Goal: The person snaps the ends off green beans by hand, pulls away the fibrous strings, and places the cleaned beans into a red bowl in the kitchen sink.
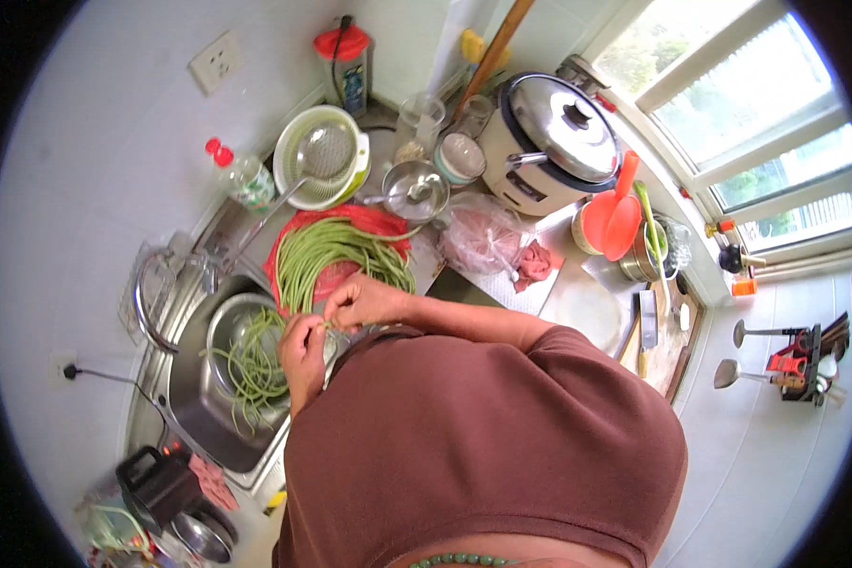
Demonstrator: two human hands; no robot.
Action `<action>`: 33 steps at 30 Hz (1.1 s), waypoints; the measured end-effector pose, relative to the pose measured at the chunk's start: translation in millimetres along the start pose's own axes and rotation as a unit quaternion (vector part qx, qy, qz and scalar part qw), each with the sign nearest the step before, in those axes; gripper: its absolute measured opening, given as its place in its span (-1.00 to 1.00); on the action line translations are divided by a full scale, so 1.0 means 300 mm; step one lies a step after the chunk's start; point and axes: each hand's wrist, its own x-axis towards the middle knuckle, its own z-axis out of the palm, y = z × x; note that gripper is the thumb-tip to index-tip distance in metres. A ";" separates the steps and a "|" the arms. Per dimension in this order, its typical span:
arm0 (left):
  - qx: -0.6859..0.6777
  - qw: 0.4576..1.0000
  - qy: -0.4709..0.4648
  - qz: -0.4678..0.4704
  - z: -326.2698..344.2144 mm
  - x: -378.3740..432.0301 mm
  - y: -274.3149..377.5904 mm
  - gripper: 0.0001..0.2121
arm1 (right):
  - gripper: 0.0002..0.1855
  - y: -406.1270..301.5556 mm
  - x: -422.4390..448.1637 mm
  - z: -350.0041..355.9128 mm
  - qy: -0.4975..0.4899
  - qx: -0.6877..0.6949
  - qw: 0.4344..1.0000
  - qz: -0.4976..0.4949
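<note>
My left hand (302, 353) grips a long green bean in front of my body, by the sink's right edge. Close against it, my right hand (363, 302) pinches the bean's end; only a short bit of it shows between the fingertips. Just beyond my hands, a bundle of long beans (326, 245) lies on a red plastic bag (385, 221). To the left, loose bean strands (252, 358) sit tangled in a metal bowl (218, 328) inside the stainless sink (206, 433), some hanging over the bowl's rim.
A faucet (140, 302) arches over the sink's left side. Behind the beans stand a green colander (287, 153) with a strainer (326, 150) and a metal pan (426, 206). A rice cooker (522, 167) is at the back right. A cleaver (649, 319) lies to the right.
</note>
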 end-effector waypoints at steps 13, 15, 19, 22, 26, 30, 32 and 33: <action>-0.106 0.988 -0.035 -0.107 0.021 -0.032 -0.086 -0.94 | -0.87 -0.030 -0.014 -0.034 -0.043 -0.176 0.978 -0.105; -0.133 0.984 -0.034 -0.115 0.020 -0.038 -0.106 -0.93 | -0.86 -0.035 -0.013 -0.040 -0.046 -0.209 0.965 -0.149; -0.080 0.992 -0.063 -0.077 0.009 -0.035 -0.091 -0.89 | -0.88 -0.061 -0.024 -0.034 -0.045 -0.279 0.942 -0.182; -0.094 0.988 -0.088 -0.087 0.004 -0.028 -0.060 -0.89 | -0.89 -0.053 -0.025 -0.042 -0.067 -0.260 0.948 -0.169; -0.059 0.991 -0.097 -0.075 0.003 -0.023 -0.024 -0.89 | -0.94 -0.052 -0.025 -0.035 -0.048 -0.339 0.906 -0.251; -0.094 0.980 -0.095 -0.148 0.008 -0.016 -0.096 -0.88 | -0.93 -0.042 0.002 -0.042 -0.015 -0.425 0.844 -0.325; -0.121 0.974 -0.091 -0.170 0.006 -0.011 -0.079 -0.89 | -0.93 -0.046 0.000 -0.037 -0.010 -0.423 0.845 -0.325; -0.147 0.966 -0.089 -0.195 0.005 -0.009 -0.070 -0.89 | -0.93 -0.049 -0.001 -0.037 -0.002 -0.419 0.848 -0.324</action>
